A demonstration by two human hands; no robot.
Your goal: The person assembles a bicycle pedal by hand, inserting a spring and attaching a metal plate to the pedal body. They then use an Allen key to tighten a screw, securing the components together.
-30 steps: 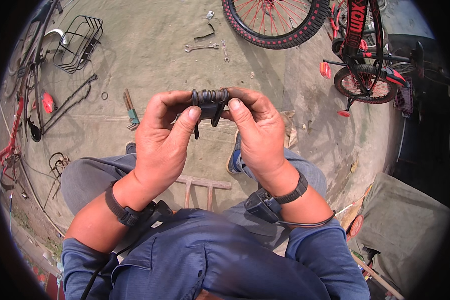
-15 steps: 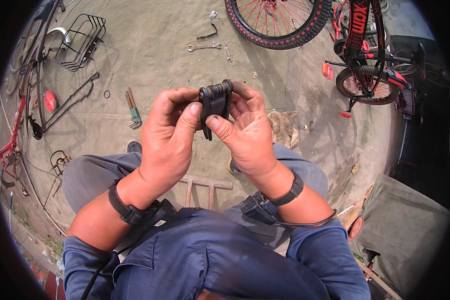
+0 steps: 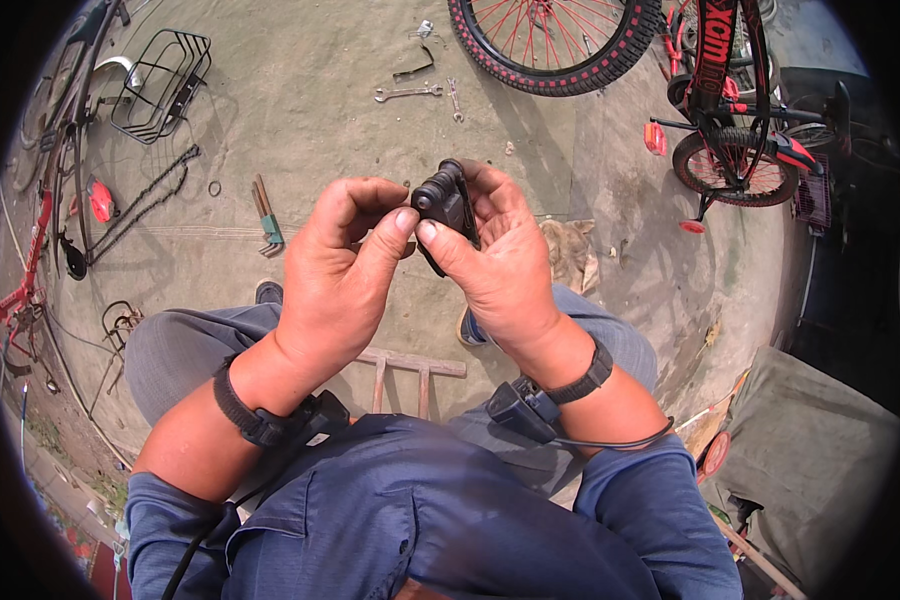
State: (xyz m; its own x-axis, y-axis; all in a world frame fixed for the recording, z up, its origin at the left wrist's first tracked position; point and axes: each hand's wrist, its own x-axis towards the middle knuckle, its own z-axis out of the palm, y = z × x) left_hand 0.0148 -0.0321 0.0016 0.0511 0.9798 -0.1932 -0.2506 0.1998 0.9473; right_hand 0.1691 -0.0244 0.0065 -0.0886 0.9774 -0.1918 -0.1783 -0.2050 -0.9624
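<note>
In front of my lap, both hands meet at a black ridged, hinge-like part (image 3: 440,200) with a rounded barrel end and flat legs; its exact kind is unclear. My right hand (image 3: 505,250) grips it, thumb on the near face and fingers behind. My left hand (image 3: 335,260) pinches at its left edge with thumb and curled fingers. Some of the fingertips and the part's far side are hidden.
Ahead on the ground lie a wrench (image 3: 408,92), a smaller wrench (image 3: 455,100) and hex keys (image 3: 268,218). At left are a black wire basket (image 3: 162,85) and a chain (image 3: 145,200). A bicycle wheel (image 3: 560,85) stands ahead right; a wooden stool (image 3: 410,362) is between my knees.
The black part has been turned so that its rounded barrel end now faces me more. My left thumb has shifted slightly right, next to my right thumb.
</note>
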